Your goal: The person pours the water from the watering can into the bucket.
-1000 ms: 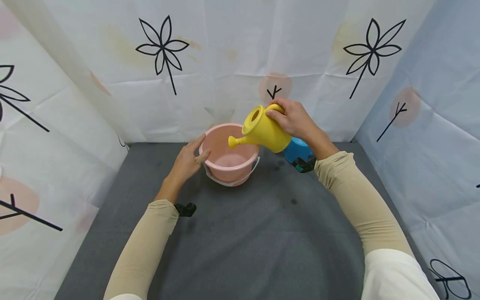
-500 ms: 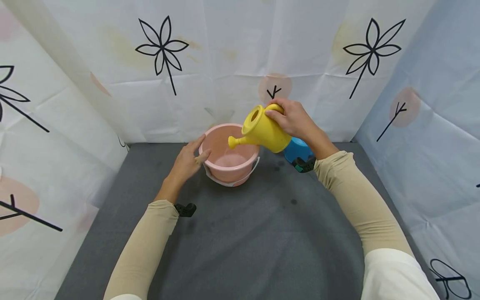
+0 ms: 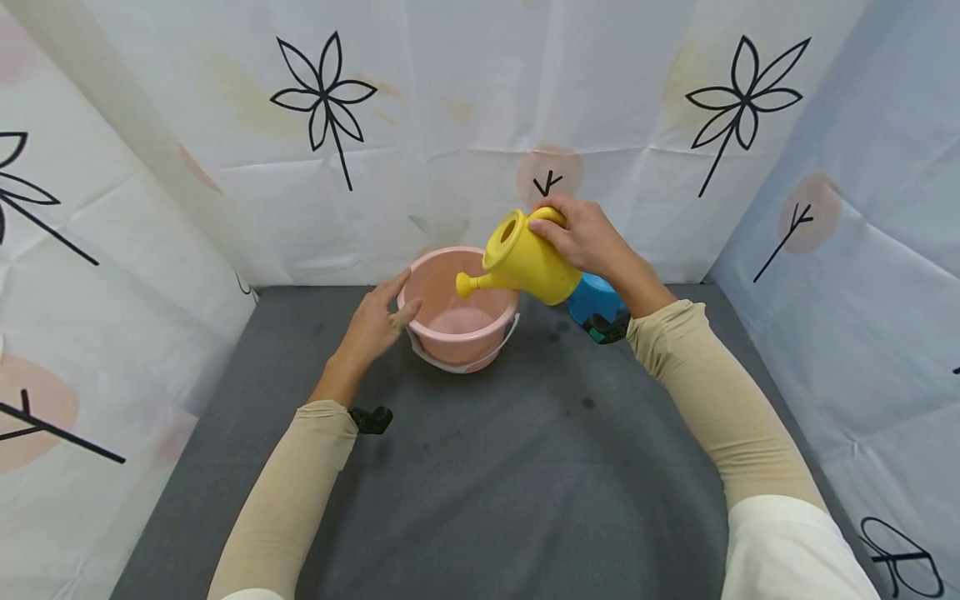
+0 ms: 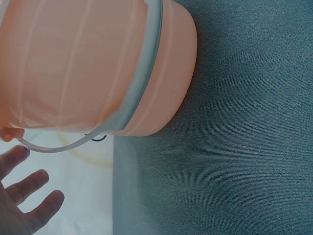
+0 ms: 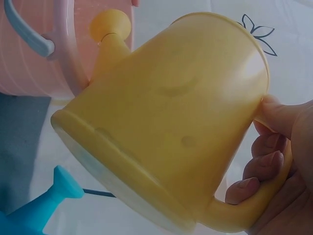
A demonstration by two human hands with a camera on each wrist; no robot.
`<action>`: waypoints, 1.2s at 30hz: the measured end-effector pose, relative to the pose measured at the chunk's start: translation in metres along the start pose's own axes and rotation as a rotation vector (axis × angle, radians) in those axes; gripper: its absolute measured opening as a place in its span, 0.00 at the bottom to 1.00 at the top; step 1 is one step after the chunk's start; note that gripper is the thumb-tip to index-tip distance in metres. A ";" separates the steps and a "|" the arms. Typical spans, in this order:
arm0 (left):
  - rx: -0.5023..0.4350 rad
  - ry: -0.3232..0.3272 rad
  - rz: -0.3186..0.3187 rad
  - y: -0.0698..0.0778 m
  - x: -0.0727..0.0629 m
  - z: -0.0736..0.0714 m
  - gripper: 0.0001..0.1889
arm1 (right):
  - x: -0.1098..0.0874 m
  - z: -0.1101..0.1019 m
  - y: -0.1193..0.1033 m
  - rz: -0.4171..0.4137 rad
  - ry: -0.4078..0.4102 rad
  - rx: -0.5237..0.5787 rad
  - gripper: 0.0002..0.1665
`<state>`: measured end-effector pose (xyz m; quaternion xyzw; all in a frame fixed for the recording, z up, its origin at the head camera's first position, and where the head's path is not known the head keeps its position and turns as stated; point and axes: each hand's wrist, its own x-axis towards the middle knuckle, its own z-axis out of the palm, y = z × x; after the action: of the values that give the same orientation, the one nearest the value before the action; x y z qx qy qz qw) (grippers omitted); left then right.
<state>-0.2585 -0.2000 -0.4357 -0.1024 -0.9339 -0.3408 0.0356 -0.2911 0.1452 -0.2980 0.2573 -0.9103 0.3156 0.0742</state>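
- The tilted watering can (image 3: 536, 268) is gripped by its handle (image 5: 229, 215) in the right hand (image 3: 588, 237), spout (image 3: 480, 283) aimed left over the bucket (image 3: 459, 348).
- On the bench (image 3: 495, 483), the bucket is touched on its left by the spread left hand (image 3: 375, 323).

In front of the bucket (image 3: 456, 350), between the sleeves (image 3: 285, 500), passage is left over the bench (image 3: 517, 483). Behind the bucket, the way is closed by the backdrop (image 3: 435, 192); at its left, by the left hand (image 3: 372, 325); over its right rim, by the tilted yellow can (image 3: 536, 268); farther right, by the blue can (image 3: 594, 298).
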 end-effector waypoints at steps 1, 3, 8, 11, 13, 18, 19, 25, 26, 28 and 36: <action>-0.002 0.002 0.000 0.000 0.000 0.000 0.36 | 0.000 0.000 0.000 0.000 0.000 -0.002 0.20; -0.003 0.000 0.003 0.000 0.000 0.000 0.36 | 0.001 0.001 0.000 0.003 -0.001 -0.005 0.20; -0.008 -0.003 0.004 0.001 -0.001 -0.001 0.37 | 0.001 0.000 -0.003 0.005 -0.003 -0.005 0.20; -0.008 -0.003 0.007 0.000 -0.001 -0.001 0.36 | 0.000 0.000 -0.003 -0.003 -0.002 -0.006 0.20; -0.009 0.000 0.008 0.000 -0.001 -0.001 0.36 | 0.001 0.000 -0.003 -0.007 -0.001 -0.006 0.19; -0.011 0.000 0.002 0.000 -0.002 -0.001 0.36 | 0.001 0.000 -0.003 0.000 -0.002 -0.004 0.20; -0.009 -0.002 0.001 0.000 -0.002 -0.001 0.36 | 0.001 0.000 -0.003 0.001 -0.003 -0.003 0.20; -0.001 -0.019 -0.020 -0.001 -0.003 0.000 0.36 | -0.002 0.001 -0.004 0.002 -0.009 -0.001 0.21; -0.003 -0.022 -0.024 -0.001 -0.003 0.000 0.36 | -0.002 0.001 -0.004 0.004 -0.010 -0.001 0.21; -0.002 -0.027 -0.024 -0.001 -0.004 0.000 0.36 | -0.003 0.001 -0.003 0.006 -0.006 -0.006 0.20; -0.006 -0.020 -0.017 0.003 -0.005 -0.001 0.36 | -0.003 0.000 -0.005 -0.016 0.008 -0.009 0.20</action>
<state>-0.2528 -0.1992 -0.4337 -0.0981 -0.9340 -0.3427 0.0234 -0.2859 0.1432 -0.2966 0.2631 -0.9094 0.3116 0.0814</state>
